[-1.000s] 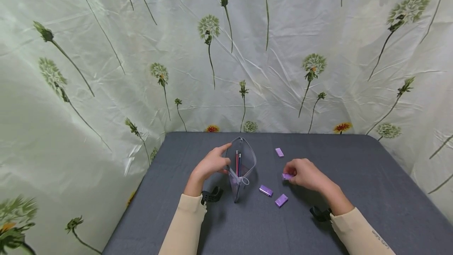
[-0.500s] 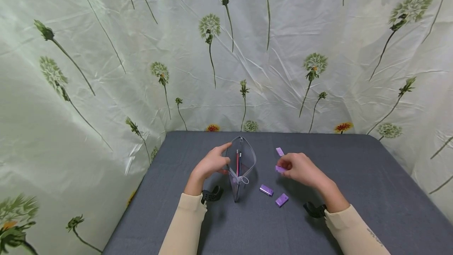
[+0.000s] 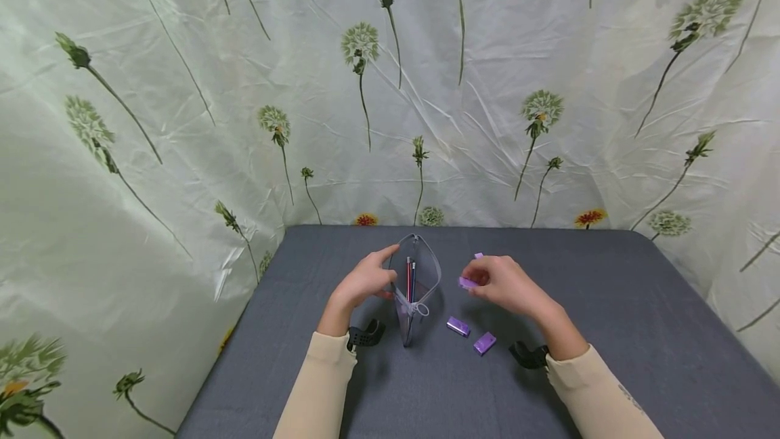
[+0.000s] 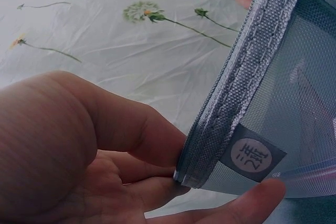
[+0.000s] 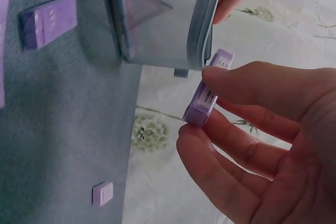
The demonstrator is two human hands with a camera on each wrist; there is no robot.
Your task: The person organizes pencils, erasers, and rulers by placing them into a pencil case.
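A grey mesh zip pouch stands with its mouth open in the head view, a red pencil and a dark pencil inside it. My left hand pinches the pouch's zipped edge between thumb and fingers. To the right of the pouch, my right hand holds a small purple box by thumb and fingertips, above the table. In the right wrist view that box is just beside the pouch's rim, and I cannot tell whether they touch.
Two purple boxes, a nearer one and one closer to the pouch, lie on the dark table. Another purple box lies behind my right hand, partly hidden. A flowered curtain hangs at the table's back.
My right hand has moved left and slightly away from me with the purple box, closer to the pouch. My left hand and the pouch have stayed put.
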